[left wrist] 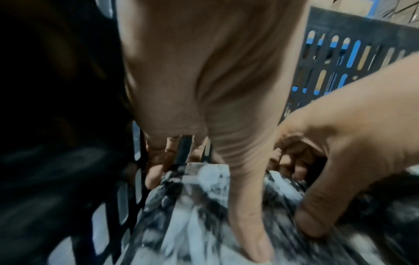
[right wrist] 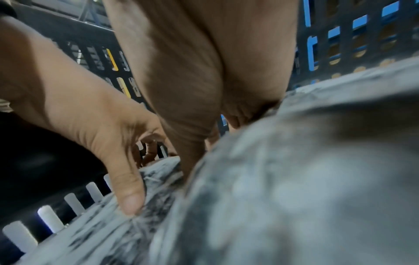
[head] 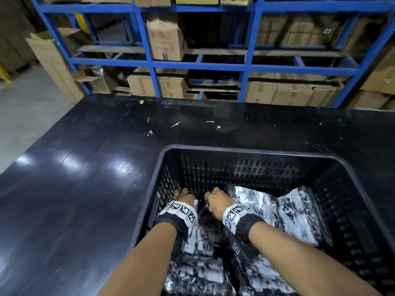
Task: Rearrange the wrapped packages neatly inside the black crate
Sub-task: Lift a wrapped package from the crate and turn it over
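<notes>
**Both hands on one wrapped package at the crate's far-left corner**

The left hand (head: 183, 196) reaches deep into the black slotted plastic crate (head: 252, 151), its fingers curled over the far end of a black-and-white printed package in clear film wrap (left wrist: 192, 211) while its thumb (left wrist: 249, 224) lies flat along the top. The right hand (head: 218, 200) grips the same package just beside it: the left wrist view shows the right thumb (left wrist: 310, 222) pressing into the wrap, with the other fingers folded over the far edge. The held package sits against the crate's left wall, near the far-left corner.

More film-wrapped packages of the same black-and-white print lie in the crate. Two of them (head: 299, 212) lie side by side to the right of the hands, tilted up against each other, and others (head: 196, 274) fill the near part under the forearms. In the right wrist view a neighbouring package (right wrist: 306, 179) bulges close to the camera, touching the right hand.

The crate stands on a glossy black tabletop (head: 85, 167) marked with scuffs. Beyond the table stands blue steel shelving (head: 154, 65) loaded with brown cardboard cartons (head: 165, 41).
</notes>
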